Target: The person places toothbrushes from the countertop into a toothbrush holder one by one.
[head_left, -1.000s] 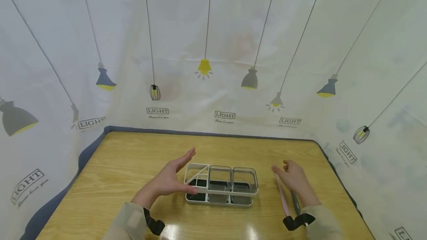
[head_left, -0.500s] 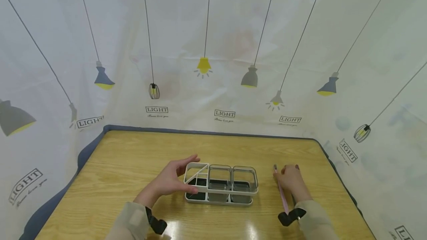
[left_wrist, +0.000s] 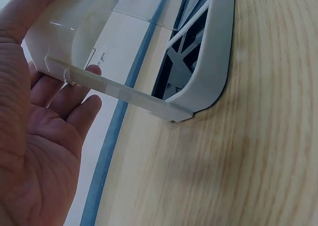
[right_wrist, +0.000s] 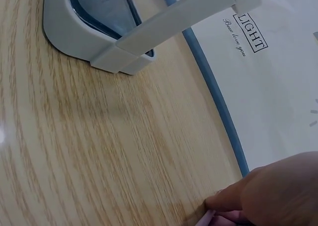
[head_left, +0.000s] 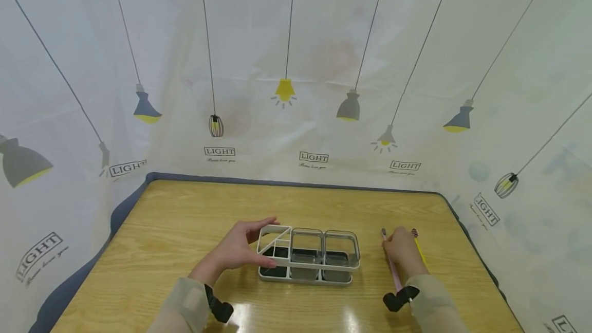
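A white two-tier organizer (head_left: 319, 266) stands on the table. Its upper tier has a divided section at left and two clear square cups (head_left: 341, 248). My left hand (head_left: 240, 245) grips the upper tier's left end, thumb at the front and fingers behind; in the left wrist view the fingers (left_wrist: 82, 112) curl by its translucent end. To the right, my right hand (head_left: 403, 252) pinches a slim pink stick (head_left: 394, 274) with a grey tip, partly hidden by the hand. Just beyond it lies a yellow stick (head_left: 421, 252) with a dark striped end.
The wooden table (head_left: 185, 209) has a blue-grey edge along its back and sides. Behind it hangs a white sheet (head_left: 259, 55) printed with lamps. Black camera mounts (head_left: 400, 298) sit on both wrists.
My right hand has come down and left onto the pink stick, uncovering the yellow one. The left hand's fingers have closed in on the organizer's upper tier. The organizer stays in place.
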`<action>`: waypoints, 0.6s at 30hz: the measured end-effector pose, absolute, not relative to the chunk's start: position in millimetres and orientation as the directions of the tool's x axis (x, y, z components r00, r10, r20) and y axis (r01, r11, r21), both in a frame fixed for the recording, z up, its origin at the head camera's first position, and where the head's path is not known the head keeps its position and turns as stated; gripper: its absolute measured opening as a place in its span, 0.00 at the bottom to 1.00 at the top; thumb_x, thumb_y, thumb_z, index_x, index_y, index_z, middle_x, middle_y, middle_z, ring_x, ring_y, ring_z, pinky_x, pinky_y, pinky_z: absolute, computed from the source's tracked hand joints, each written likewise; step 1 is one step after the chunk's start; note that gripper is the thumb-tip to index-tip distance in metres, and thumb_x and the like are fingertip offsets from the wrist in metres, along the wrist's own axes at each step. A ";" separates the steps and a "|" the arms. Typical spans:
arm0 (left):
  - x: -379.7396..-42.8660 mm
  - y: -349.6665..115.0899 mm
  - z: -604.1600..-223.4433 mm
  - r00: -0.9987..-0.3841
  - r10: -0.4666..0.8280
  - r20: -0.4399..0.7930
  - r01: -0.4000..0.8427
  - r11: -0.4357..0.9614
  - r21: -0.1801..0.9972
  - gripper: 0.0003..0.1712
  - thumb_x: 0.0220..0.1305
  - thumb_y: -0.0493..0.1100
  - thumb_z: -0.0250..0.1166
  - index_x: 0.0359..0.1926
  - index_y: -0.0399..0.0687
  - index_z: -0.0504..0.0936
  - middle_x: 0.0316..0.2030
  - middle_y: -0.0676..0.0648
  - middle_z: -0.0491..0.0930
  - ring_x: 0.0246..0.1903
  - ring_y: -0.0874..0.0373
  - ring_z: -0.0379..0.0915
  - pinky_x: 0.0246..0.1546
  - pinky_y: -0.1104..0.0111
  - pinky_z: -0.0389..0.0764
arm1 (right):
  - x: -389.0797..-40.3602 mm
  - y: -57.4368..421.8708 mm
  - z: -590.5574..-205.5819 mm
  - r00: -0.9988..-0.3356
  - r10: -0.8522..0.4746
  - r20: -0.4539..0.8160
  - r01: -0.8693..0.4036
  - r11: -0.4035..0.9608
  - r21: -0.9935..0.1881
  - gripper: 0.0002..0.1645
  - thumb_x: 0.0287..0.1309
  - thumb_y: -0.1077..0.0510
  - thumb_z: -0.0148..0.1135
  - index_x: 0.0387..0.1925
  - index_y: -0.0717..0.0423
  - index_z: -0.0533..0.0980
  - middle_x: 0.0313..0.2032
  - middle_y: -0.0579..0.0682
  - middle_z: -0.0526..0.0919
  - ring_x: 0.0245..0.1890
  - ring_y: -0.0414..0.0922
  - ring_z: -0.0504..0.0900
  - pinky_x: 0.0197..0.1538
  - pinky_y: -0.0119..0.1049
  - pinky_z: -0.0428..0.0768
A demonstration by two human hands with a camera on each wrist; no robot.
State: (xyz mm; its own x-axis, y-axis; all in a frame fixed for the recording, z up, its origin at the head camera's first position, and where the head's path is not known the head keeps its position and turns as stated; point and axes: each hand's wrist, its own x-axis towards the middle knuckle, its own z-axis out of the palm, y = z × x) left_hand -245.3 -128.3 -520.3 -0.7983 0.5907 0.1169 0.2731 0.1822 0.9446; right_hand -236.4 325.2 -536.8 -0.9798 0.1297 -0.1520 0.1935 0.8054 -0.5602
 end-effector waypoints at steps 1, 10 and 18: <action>-245.4 -128.3 -520.5 -0.797 0.592 0.121 0.278 0.181 0.943 0.60 0.48 0.45 0.89 0.80 0.49 0.67 0.71 0.44 0.75 0.70 0.55 0.70 0.73 0.51 0.65 | -236.4 324.9 -536.4 -0.980 0.127 -0.151 0.191 0.807 -0.559 0.10 0.64 0.67 0.60 0.28 0.70 0.79 0.27 0.56 0.81 0.26 0.50 0.78 0.28 0.41 0.79; -244.3 -128.3 -519.3 -0.814 0.572 0.100 0.252 0.193 0.948 0.57 0.47 0.46 0.89 0.77 0.46 0.72 0.65 0.44 0.81 0.66 0.43 0.76 0.71 0.45 0.67 | -233.5 324.8 -534.2 -0.979 0.128 -0.156 0.196 0.793 -0.577 0.10 0.64 0.68 0.55 0.27 0.69 0.75 0.26 0.56 0.78 0.23 0.48 0.75 0.26 0.39 0.76; -244.6 -128.6 -519.9 -0.828 0.556 0.076 0.219 0.196 0.956 0.52 0.45 0.46 0.90 0.72 0.45 0.77 0.59 0.39 0.84 0.63 0.42 0.79 0.63 0.44 0.77 | -229.4 330.3 -524.0 -0.984 0.144 -0.103 0.177 0.795 -0.581 0.15 0.67 0.65 0.55 0.30 0.74 0.80 0.32 0.64 0.83 0.27 0.49 0.78 0.28 0.38 0.78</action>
State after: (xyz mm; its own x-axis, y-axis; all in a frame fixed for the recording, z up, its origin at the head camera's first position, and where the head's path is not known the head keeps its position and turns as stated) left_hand -244.6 -128.6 -519.9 -0.8277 0.5560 0.0755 0.2189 0.1960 0.9559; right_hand -229.4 330.3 -524.0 -0.9843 0.1437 -0.1030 0.1767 0.7945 -0.5809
